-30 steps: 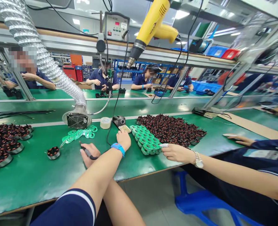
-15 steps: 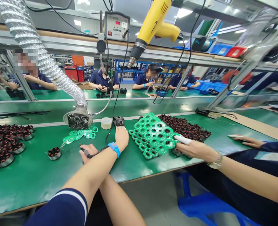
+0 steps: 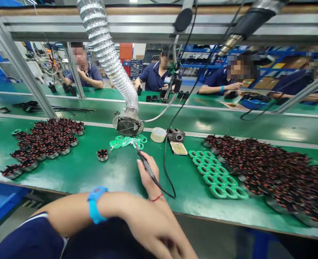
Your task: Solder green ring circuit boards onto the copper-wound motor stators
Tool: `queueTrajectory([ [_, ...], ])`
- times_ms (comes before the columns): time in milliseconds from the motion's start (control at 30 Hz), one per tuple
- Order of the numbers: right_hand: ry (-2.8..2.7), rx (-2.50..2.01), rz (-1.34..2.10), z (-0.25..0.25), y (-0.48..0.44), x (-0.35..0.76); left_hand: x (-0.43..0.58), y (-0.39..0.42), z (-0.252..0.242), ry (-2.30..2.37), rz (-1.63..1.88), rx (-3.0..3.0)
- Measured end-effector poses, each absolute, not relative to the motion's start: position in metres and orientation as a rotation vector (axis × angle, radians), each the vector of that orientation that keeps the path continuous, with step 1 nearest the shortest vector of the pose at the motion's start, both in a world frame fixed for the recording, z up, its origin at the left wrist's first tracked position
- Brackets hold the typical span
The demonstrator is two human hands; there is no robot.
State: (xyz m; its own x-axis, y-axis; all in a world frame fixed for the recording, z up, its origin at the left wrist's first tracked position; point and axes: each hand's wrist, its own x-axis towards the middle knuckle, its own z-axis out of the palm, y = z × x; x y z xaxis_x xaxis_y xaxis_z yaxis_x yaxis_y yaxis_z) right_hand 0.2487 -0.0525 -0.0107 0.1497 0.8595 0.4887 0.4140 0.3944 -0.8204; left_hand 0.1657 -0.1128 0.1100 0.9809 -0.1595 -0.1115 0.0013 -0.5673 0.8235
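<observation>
My right hand holds a soldering iron like a pen, its tip at a loose heap of green ring boards below the round fan of the extractor. My left hand, with a blue band at its wrist, lies across my right forearm near the bottom edge; its fingers are blurred and partly out of frame. Left of the iron, a single wound motor core stands on the green bench. A panel of joined green rings lies flat to the right of my right hand.
Wound cores are piled at the left and right. Behind my right hand are a tape roll and an iron stand with a sponge tray. The extractor duct and iron cable hang down. Several people sit opposite.
The view has shifted. My left hand has drawn back from the stand to my right forearm; the iron tip is now at the green rings. The neighbour's hands and the lifted green panel are gone from view.
</observation>
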Motion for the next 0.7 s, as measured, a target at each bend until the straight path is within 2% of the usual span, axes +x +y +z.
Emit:
queueTrajectory([
  [133, -1.370, -1.353, 0.384, -0.007, -0.039, 0.271, 0.037, -0.060, 0.123, 0.918, 0.231, 2.213],
  [333, -1.408, -1.523, 0.235, 0.004, 0.016, 0.313, -0.092, -0.011, 0.097, 1.594, 0.476, 1.946],
  [467, -1.463, -1.610, 0.250, -0.002, 0.035, 0.321, -0.107, -0.007, 0.072, 1.578, 0.405, 1.890],
  [600, -1.365, -1.641, 0.159, -0.007, 0.015, 0.298, -0.081, 0.003, 0.056, 1.378, 0.290, 1.898],
  [700, -1.434, -1.554, 0.381, -0.004, -0.012, 0.266, -0.054, 0.015, 0.047, 1.241, 0.295, 1.939],
])
